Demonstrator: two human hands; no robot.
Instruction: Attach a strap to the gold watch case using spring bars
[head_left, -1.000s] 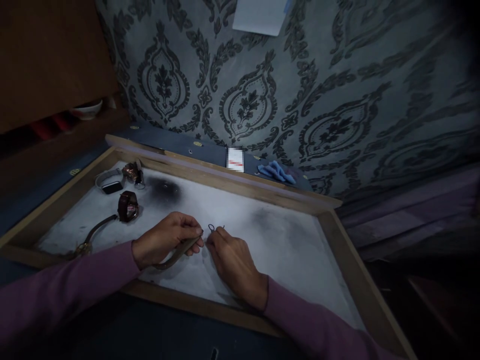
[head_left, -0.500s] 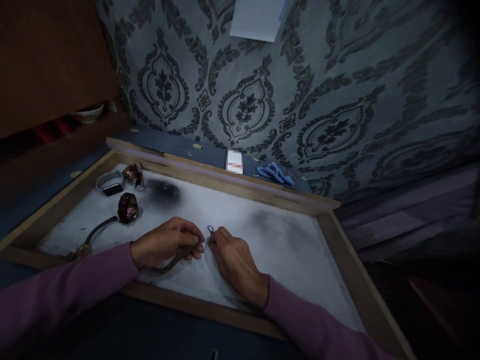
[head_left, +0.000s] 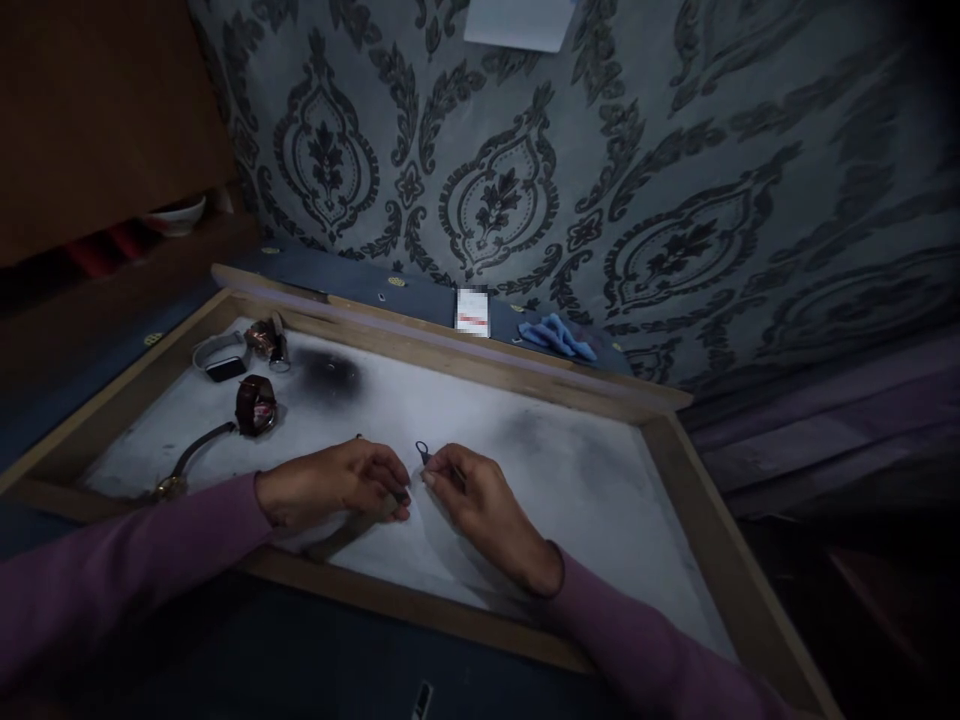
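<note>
My left hand (head_left: 341, 487) is closed, fingertips pinched on a dark strap (head_left: 349, 532) that slants down below the palm; most of it is hidden or dim. Facing it, my right hand (head_left: 487, 505) pinches a small ring-ended tool (head_left: 422, 448) with its loop pointing up; the lower end is covered by the fingers. A narrow gap separates the two hands. Both are over the white floor of a shallow wooden tray (head_left: 667, 450). Left of my left hand lie a dark-red-strapped watch (head_left: 255, 405) and a gold watch on a dark strap (head_left: 171, 487).
A grey-banded smartwatch (head_left: 225, 368) and a watch with a copper-coloured piece (head_left: 270, 342) are in the tray's back left corner. Behind the tray are a white box (head_left: 472, 312) and a blue cloth (head_left: 559, 336), near the patterned wall. A wooden cabinet (head_left: 105, 120) stands left.
My right hand has turned a little and shifted right, showing more of the ring-ended tool. My left fingers have spread slightly around the strap, which is harder to see. The camera view has shifted slightly.
</note>
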